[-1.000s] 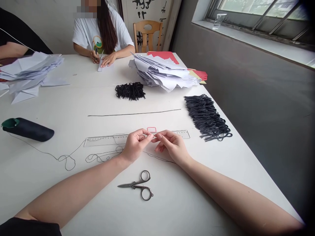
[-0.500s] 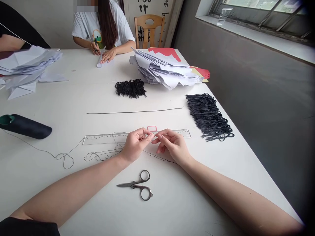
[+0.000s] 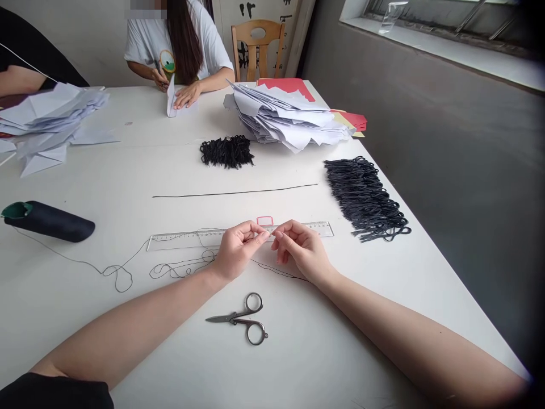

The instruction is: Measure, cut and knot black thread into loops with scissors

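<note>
Above a clear ruler (image 3: 179,241), my left hand (image 3: 234,253) pinches fine black thread between thumb and forefinger. Close beside it, fingertips nearly meeting, my right hand (image 3: 306,250) pinches too, its other fingers curled loosely. The bit of thread between the fingertips is too fine to see well. Loose black thread (image 3: 183,263) lies in loops left of my hands and leads back to a dark spool (image 3: 59,221) on its side. Below my hands lie small metal scissors (image 3: 238,318), handles spread. A straight black cord (image 3: 234,193) lies beyond the ruler.
A bundle of black looped cords (image 3: 227,152) lies farther back, a larger one (image 3: 364,196) at the right. Behind stand a pile of white paper (image 3: 285,116) and red sheets (image 3: 289,88). Across the table a person (image 3: 187,94) handles folded paper; another person's arm (image 3: 21,80) shows at left.
My hands keep the same pinch, with slight finger movement. The view has shifted a little. Across the table, the person's folded paper now stands more upright.
</note>
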Demonstrator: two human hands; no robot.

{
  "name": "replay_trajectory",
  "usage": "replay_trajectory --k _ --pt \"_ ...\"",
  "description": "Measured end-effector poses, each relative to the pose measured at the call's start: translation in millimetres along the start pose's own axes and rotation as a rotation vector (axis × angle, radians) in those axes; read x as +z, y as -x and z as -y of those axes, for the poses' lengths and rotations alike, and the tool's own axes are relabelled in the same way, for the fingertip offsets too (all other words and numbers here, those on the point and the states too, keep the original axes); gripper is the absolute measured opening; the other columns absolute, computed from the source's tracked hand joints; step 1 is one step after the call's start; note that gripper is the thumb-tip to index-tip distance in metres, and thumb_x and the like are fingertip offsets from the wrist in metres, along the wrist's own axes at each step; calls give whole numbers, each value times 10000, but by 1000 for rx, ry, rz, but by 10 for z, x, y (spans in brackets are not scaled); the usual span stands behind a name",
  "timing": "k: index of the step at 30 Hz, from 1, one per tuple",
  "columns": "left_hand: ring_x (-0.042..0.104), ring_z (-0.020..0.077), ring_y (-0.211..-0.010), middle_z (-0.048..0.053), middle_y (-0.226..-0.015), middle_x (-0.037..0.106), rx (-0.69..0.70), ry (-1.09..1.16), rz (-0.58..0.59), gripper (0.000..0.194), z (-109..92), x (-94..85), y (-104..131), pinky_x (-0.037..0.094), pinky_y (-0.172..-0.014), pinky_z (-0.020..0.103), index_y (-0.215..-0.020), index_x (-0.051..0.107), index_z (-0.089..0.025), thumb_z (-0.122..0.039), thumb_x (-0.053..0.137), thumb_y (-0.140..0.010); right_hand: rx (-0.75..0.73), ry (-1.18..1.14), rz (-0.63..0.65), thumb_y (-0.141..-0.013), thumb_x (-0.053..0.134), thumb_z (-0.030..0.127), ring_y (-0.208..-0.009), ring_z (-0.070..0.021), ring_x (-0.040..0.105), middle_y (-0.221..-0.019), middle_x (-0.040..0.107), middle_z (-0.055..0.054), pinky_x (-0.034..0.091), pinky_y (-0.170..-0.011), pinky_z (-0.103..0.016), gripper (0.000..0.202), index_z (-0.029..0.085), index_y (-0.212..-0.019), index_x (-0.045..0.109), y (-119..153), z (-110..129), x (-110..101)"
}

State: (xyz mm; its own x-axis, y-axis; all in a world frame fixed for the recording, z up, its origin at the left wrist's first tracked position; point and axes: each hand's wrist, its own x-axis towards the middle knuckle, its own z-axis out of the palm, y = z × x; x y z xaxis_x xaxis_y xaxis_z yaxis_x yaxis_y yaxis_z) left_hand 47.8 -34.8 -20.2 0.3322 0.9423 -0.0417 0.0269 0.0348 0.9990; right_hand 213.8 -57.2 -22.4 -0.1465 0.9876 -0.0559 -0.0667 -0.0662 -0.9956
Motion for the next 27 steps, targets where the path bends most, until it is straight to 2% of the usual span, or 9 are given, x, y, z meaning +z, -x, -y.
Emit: replay_trajectory --k 9,13,21,27 --pt "211 57 -457 -84 -490 295 -6 3 -17 219 8 -8 4 175 -450 231 -741 583 -162 -351 628 -843 -15 36 20 -861 606 446 -479 -96 562 -653 611 0 466 -476 -228 298 165 -785 539 0 6 5" --pt "207 54 -449 -81 -495 309 -2 26 -32 223 0 -8 -3 169 -444 232 -733 575 -164 -351 621 -844 -21 -18 33 -865 606 452 -483 -91 553 -667 615 3 462 -477 -224 294 171 -806 543 1 -6 0" --pt "225 58 -450 -76 -487 329 24 29 -27 217 10 -17 -3 179 -448 236 -696 548 -166 -319 613 -836 -49 -80 27 -900 565 458 -465 -80 531 -694 624 4 458 -464 -222 288 184 -971 618 -6 -49 0" --pt "226 62 -459 -81 -491 302 20 16 -9 211 3 -17 8 184 -455 234 -699 544 -168 -316 612 -833 -73 -117 21 -879 610 414 -479 -74 515 -678 625 1 440 -465 -210 236 181 -865 646 -1 -54 -25"
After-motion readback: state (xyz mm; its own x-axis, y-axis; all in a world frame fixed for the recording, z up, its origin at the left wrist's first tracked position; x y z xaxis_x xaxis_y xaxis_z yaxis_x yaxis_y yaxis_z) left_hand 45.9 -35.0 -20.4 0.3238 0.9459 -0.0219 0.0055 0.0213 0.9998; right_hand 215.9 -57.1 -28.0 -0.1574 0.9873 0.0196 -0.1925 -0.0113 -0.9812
